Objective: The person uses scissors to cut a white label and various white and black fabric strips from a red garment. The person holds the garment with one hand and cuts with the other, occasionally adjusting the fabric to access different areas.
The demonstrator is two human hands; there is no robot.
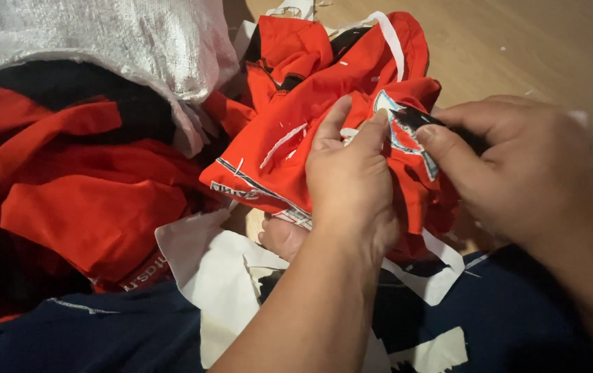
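Both hands meet over a red garment [289, 131] bunched on the person's lap in the head view. The left hand [352, 176] pinches its cloth beside a printed patch [401, 135]; the right hand [517, 166] is closed on a small dark tool [417, 117] at that patch. White backing scraps [207, 269] lie below, and a woven sack [103, 41] of red clothes sits to the left.

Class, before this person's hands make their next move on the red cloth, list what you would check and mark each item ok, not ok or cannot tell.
1. Left hand grips the red cloth: ok.
2. Right hand pinches the printed patch: ok.
3. Small dark thing in the right fingers, a tool or a backing: cannot tell.
4. Patch fully loose from the cloth: cannot tell.
5. White paper scraps kept off the lap: not ok.
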